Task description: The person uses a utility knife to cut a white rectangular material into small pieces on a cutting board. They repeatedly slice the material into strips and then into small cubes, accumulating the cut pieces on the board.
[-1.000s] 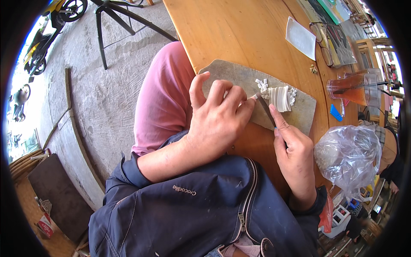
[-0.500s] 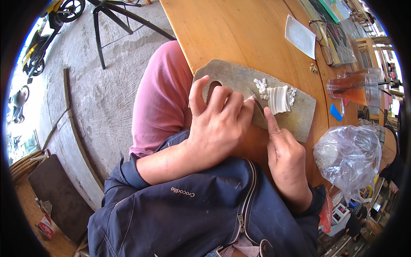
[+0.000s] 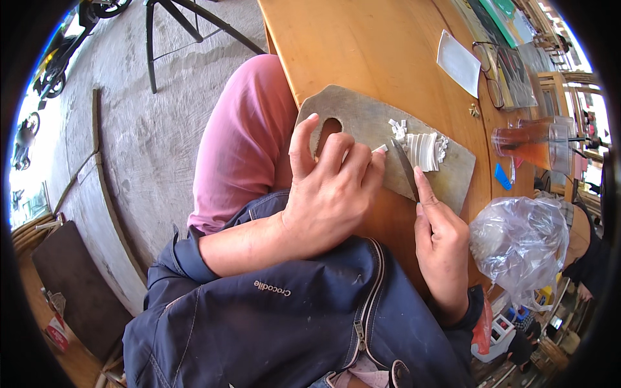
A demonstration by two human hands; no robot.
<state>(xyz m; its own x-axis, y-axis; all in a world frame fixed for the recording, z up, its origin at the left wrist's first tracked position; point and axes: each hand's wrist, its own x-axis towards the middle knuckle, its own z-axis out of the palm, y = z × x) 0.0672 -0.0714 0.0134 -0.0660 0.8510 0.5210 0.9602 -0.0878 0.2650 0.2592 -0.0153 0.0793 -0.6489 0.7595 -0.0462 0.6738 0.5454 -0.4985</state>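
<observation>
A worn cutting board [image 3: 362,110] with an oval handle hole lies at the table's near edge. My right hand [image 3: 443,239] is closed round a knife [image 3: 405,164], index finger stretched along its back, blade pointing up over the board. My left hand [image 3: 336,184] pinches a small white piece [image 3: 380,149] at the board's near edge, left of the blade and apart from it; its index finger is raised. Right of the blade stands a row of white strips [image 3: 424,152]. Small white cubes [image 3: 397,129] lie at its upper left, and more bits [image 3: 442,146] along its right side.
A clear plastic bag [image 3: 517,242] sits at the table's right side. Beyond the board are a cup of amber drink [image 3: 533,143], a blue plastic piece [image 3: 502,176], eyeglasses [image 3: 495,90] and a white sheet [image 3: 458,63]. My pink-clothed knee [image 3: 242,136] is left of the board.
The knife has moved right, away from my left fingertips, leaving a gap. The white piece in my left fingers now shows more plainly. The view has shifted slightly.
</observation>
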